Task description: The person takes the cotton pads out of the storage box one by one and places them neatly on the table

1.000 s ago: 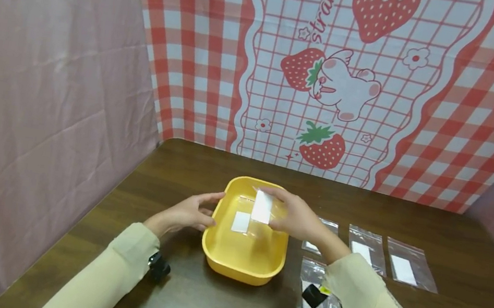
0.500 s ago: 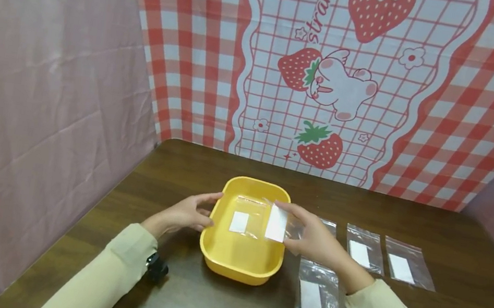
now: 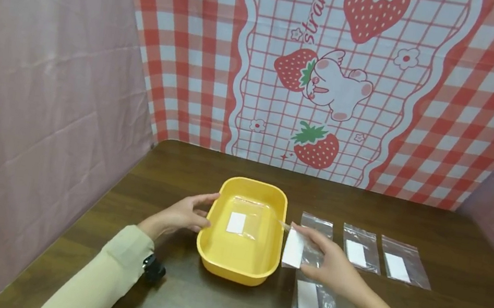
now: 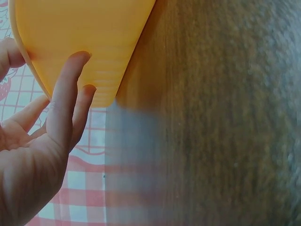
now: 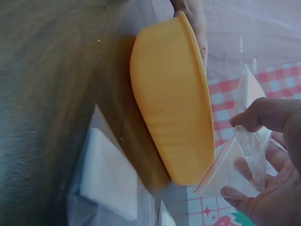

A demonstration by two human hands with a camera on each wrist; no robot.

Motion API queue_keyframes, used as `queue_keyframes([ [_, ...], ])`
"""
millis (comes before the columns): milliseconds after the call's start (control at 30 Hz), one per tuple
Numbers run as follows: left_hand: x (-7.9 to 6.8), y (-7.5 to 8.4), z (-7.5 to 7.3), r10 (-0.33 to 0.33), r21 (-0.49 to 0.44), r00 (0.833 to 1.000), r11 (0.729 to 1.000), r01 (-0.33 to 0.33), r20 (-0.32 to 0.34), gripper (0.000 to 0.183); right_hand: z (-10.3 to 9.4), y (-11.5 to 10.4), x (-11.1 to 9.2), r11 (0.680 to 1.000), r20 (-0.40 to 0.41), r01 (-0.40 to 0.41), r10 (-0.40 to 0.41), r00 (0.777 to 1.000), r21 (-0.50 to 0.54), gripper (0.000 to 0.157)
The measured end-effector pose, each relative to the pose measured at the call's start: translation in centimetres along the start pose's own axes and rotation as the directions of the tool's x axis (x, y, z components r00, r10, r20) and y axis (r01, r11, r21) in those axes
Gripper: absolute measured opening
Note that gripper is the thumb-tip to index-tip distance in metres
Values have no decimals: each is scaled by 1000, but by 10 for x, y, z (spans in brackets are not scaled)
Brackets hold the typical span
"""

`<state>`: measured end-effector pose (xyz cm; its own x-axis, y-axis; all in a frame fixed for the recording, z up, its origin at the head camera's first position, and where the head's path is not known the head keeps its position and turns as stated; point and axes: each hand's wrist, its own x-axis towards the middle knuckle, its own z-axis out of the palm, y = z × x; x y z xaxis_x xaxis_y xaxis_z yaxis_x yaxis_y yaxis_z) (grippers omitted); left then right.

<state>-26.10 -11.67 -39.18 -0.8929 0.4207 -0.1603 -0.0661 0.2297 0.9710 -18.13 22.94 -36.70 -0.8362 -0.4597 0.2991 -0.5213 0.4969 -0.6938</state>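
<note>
In the head view, my right hand [image 3: 331,263] pinches a clear zip bag holding a white block [image 3: 293,248], just right of a yellow plastic tub [image 3: 235,274]. The right wrist view shows the thumb and fingers on the crinkled plastic bag [image 5: 251,150], its red-lined edge toward the tub. My left hand [image 3: 179,215] touches the tub's left side at the rim; from the left wrist camera, loosely bent fingers [image 4: 66,103] rest against the outer wall. Inside the tub lies another clear bag with a white block [image 3: 235,223].
On the brown table [image 3: 169,164], several similar bags lie to the right: a front bag [image 3: 308,299], a middle bag [image 3: 356,253], a far-right bag [image 3: 398,268], and one [image 3: 316,224] partly behind my right hand. A checked strawberry cloth [image 3: 198,63] hangs behind.
My right hand has moved right and toward me, carrying the pinched bag from over the tub to beyond its right rim. My left hand stays at the tub; the other bag still lies inside.
</note>
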Motion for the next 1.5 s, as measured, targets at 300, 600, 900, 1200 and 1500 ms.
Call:
queue_keyframes([
  [300, -2, -3, -3, 3, -9, 1000, 1000, -3, -5, 75, -7, 1, -26, 999, -43, 35, -36, 998, -38, 75],
  [600, -2, -2, -1, 7, -24, 1000, 1000, -7, -8, 75, -26, 20, -56, 986, -23, 21, -25, 999, -168, 82],
  [900, 2, -1, 0, 13, -22, 1000, 1000, -13, 5, 75, -49, 42, -79, 984, 14, 46, -44, 999, -174, 81],
  [1200, 2, -1, 0, 13, -46, 1000, 999, -13, 12, 76, -62, 68, -102, 972, 46, 48, -38, 998, -230, 82],
  [1500, 1, -1, -4, 12, -47, 1000, 999, -12, 13, 76, -65, 84, -109, 988, 212, 114, -89, 973, -108, 78],
])
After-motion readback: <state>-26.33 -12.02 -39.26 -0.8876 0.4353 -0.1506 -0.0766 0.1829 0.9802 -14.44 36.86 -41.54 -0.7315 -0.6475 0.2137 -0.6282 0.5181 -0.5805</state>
